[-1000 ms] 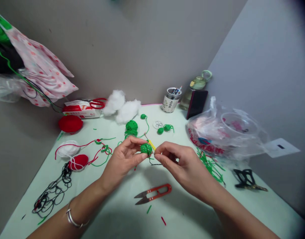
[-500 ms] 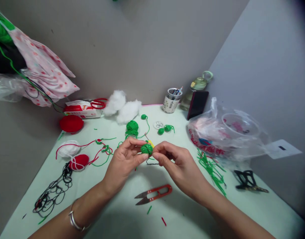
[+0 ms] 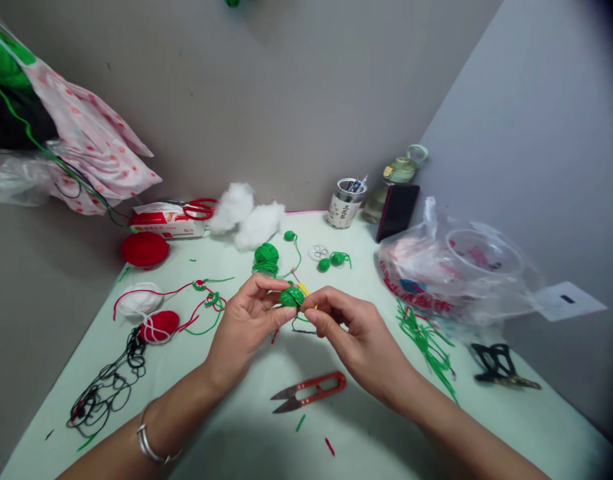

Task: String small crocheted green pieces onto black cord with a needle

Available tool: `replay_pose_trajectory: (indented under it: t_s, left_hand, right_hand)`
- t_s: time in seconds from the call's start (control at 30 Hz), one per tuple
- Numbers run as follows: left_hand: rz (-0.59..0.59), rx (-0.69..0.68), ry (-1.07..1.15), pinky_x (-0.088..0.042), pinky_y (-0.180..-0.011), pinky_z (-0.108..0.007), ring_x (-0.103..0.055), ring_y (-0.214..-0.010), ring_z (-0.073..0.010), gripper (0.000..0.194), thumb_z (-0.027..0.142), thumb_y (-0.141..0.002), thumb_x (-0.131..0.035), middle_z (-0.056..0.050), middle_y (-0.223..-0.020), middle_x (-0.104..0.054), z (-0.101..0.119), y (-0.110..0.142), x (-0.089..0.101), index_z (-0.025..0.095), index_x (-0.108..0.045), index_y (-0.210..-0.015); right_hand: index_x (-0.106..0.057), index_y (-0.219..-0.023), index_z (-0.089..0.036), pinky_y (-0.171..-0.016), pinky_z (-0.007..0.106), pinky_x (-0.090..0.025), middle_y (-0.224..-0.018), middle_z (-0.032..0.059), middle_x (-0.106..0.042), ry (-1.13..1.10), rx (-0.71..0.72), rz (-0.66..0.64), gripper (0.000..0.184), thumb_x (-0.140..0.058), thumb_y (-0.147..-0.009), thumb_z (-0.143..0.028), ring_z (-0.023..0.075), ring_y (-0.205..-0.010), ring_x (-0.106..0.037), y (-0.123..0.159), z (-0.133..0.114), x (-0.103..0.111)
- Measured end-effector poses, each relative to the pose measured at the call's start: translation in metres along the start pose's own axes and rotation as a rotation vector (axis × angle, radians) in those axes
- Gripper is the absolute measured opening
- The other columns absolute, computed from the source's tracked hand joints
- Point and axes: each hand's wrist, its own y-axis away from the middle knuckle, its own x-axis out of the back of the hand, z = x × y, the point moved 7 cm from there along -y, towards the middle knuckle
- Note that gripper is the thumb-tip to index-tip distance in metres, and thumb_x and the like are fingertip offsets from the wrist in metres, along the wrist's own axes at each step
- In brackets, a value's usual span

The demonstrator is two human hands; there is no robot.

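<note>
Between the thumb and fingers of my left hand sits a small green crocheted ball. My right hand is closed in a pinch just right of it, on black yarn that crosses the ball's face and hangs in a loop below; whether a needle is in the fingertips is too small to tell. Behind the fingers a crochet hook with a yellow handle lies partly hidden on the table. Nearer to me, red-handled thread snips lie below both hands.
A green yarn ball and small green crocheted pieces lie beyond my hands. White stuffing is at the back. Red yarn and tangled black cord lie left; green yarn scraps and a plastic bag are right.
The green ball has shifted slightly left and turned a little in my left hand. My right fingertips have drawn a little away from it, uncovering more of the black strand.
</note>
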Motion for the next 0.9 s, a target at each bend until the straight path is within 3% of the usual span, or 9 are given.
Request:
replay_pose_trajectory:
  t_s: [0.47, 0.6, 0.7, 0.8, 0.9]
  left_hand:
    - [0.031, -0.054, -0.035, -0.051, -0.077, -0.024, -0.063, -0.088, -0.0133, 0.021, 0.017, -0.075, -0.081, 0.001, -0.092, -0.066, 0.008, 0.002, -0.005, 0.023, -0.068, -0.091]
    - [0.041, -0.070, -0.084, -0.050, -0.082, -0.024, -0.062, -0.092, -0.0137, 0.020, 0.021, -0.079, -0.079, 0.000, -0.092, -0.067, 0.011, -0.001, 0.000, 0.023, -0.070, -0.097]
    - [0.056, -0.082, -0.117, -0.050, -0.084, -0.026, -0.063, -0.093, -0.0148, 0.020, 0.021, -0.080, -0.078, 0.000, -0.093, -0.068, 0.011, -0.001, 0.001, 0.022, -0.071, -0.098]
    - [0.029, -0.080, -0.126, -0.052, -0.084, -0.027, -0.064, -0.093, -0.0163, 0.017, 0.020, -0.077, -0.079, -0.001, -0.093, -0.068, 0.007, 0.000, -0.004, 0.020, -0.072, -0.093]
    - [-0.020, -0.013, -0.114, -0.053, -0.083, -0.027, -0.066, -0.093, -0.0162, 0.019, 0.022, -0.079, -0.079, -0.002, -0.096, -0.070, -0.001, 0.001, -0.007, 0.021, -0.072, -0.096]
  right_hand:
    - [-0.059, -0.078, -0.018, -0.056, 0.023, -0.036, -0.065, -0.0033, -0.053, -0.096, -0.019, 0.025, 0.017, -0.057, -0.094, -0.024, 0.0097, -0.059, -0.046, -0.003, 0.006, -0.001]
    - [-0.063, -0.093, -0.019, -0.063, 0.022, -0.042, -0.075, -0.0018, -0.060, -0.088, -0.026, -0.076, 0.011, -0.053, -0.096, -0.020, 0.0103, -0.067, -0.053, -0.004, 0.008, 0.000]
    - [-0.056, -0.110, -0.022, -0.065, 0.023, -0.045, -0.078, -0.0031, -0.059, -0.146, 0.002, -0.077, 0.016, -0.051, -0.096, -0.017, 0.0102, -0.068, -0.056, -0.004, 0.012, -0.002]
    - [-0.051, -0.112, -0.022, -0.063, 0.023, -0.046, -0.076, -0.0045, -0.057, -0.205, 0.028, -0.024, 0.017, -0.052, -0.096, -0.017, 0.0103, -0.067, -0.058, -0.004, 0.014, 0.000]
    - [-0.056, -0.107, -0.021, -0.062, 0.024, -0.046, -0.074, -0.0037, -0.059, -0.126, 0.020, -0.054, 0.011, -0.052, -0.097, -0.020, 0.0104, -0.065, -0.058, -0.005, 0.013, 0.001]
